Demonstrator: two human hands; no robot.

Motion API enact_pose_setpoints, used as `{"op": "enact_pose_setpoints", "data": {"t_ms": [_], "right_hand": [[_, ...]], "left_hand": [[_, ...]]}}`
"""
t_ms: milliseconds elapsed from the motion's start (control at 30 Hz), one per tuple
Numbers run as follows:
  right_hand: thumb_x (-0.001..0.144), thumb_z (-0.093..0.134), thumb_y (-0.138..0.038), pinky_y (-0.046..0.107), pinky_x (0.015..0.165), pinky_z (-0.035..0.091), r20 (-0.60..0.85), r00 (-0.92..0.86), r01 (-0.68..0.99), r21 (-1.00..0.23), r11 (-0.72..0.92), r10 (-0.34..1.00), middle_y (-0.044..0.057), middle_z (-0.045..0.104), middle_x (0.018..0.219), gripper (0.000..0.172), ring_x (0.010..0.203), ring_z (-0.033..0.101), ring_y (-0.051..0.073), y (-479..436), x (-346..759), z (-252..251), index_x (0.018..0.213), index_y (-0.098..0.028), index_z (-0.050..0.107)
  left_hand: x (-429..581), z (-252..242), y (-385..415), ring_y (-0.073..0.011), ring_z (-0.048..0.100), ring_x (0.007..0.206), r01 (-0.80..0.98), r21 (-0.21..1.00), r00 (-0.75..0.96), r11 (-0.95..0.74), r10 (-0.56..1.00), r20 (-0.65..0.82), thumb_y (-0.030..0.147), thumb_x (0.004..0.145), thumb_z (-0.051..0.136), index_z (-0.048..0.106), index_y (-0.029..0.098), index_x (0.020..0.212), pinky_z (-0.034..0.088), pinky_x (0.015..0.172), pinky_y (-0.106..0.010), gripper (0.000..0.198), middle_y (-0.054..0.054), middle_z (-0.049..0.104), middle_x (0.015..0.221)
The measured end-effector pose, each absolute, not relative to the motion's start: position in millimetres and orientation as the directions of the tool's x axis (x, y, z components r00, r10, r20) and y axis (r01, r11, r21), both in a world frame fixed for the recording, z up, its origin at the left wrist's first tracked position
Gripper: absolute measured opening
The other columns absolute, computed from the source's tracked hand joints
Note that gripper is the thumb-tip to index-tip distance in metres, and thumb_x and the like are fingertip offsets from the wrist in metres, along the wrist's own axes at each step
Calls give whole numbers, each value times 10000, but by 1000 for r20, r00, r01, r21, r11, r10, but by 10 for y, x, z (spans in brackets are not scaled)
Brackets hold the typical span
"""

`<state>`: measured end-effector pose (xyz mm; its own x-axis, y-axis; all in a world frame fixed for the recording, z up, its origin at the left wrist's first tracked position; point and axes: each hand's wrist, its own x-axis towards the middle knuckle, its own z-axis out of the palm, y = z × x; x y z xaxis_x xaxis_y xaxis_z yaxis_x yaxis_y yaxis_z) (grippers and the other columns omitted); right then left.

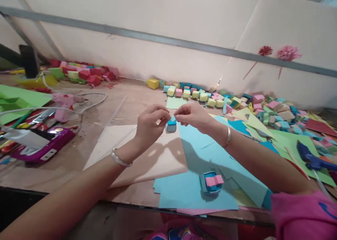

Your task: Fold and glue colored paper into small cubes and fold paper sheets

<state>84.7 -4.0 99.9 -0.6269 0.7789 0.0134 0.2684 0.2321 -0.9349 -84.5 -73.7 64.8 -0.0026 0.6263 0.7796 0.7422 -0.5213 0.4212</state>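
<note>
Left hand (155, 118) and right hand (193, 117) hover with fingers bent toward their thumbs, a narrow gap between them; whether either pinches anything, I cannot tell. Just beneath, one small light-blue paper box (171, 127), darker blue on top, sits by the far right corner of the pale pink sheet (149, 169). Marks on the purple power strip (44, 155), left of that sheet, are too small to read. Two glue guns flank the sheet: a pink glue gun (63, 106) well to its left, a dark blue glue gun (313, 157) well to its right. One larger blue box (202, 185), holding a folded pink piece (210, 181), rests on the blue sheet (179, 194) to its right. Beyond the pale pink sheet lie one yellow block (153, 83) and paper cubes (186, 93), too crowded to count. Brown worktop (134, 103) stretches from the sheet's far edge toward the wall (158, 53); its front edge runs close before the sheet, nearer still to the blue one.
</note>
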Motion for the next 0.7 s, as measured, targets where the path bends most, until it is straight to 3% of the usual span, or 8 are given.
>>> {"op": "enact_pose_setpoints", "data": {"t_ms": [133, 267, 367, 500, 700], "right_hand": [[701, 630, -136, 204, 484, 403, 78, -533, 362, -879, 311, 842, -12, 595, 606, 72, 560, 555, 94, 72, 710, 952, 772, -147, 631], [683, 620, -161, 205, 471, 390, 37, -528, 406, -866, 291, 849, -12, 578, 585, 45, 537, 537, 91, 174, 693, 815, 724, -143, 621], [669, 614, -177, 203, 477, 391, 35, -512, 411, -868, 281, 858, -16, 577, 584, 57, 533, 525, 85, 223, 667, 718, 712, -143, 631], [657, 608, -202, 206, 468, 371, 38, -476, 506, -806, 308, 879, -11, 581, 574, 85, 537, 520, 94, 269, 605, 664, 698, -143, 654], [625, 617, -195, 209, 456, 327, 44, -444, 559, -767, 315, 895, -15, 574, 531, 99, 508, 494, 91, 306, 582, 617, 678, -135, 676]], "left_hand": [[-946, 563, -588, -144, 639, 789, 656, 576, -58, -488, 728, 683, 120, 740, 616, 684, 190, 736, 556, 692, -256, 98, -25, 665, 849], [-959, 471, -470, -154, 674, 772, 434, 809, -99, -396, 872, 480, 203, 688, 686, 728, 176, 798, 597, 745, -297, 120, -35, 689, 889], [-958, 419, -428, -177, 695, 764, 274, 915, -143, -295, 929, 342, 242, 695, 694, 747, 162, 791, 595, 734, -307, 135, -53, 726, 868], [-960, 365, -394, -199, 707, 771, 113, 978, -211, -175, 958, 196, 222, 682, 705, 754, 139, 793, 581, 714, -298, 147, -72, 751, 816], [-928, 304, -355, -198, 702, 753, 134, 986, -260, -102, 956, 135, 198, 658, 696, 758, 140, 779, 555, 682, -279, 148, -59, 751, 790]]}}
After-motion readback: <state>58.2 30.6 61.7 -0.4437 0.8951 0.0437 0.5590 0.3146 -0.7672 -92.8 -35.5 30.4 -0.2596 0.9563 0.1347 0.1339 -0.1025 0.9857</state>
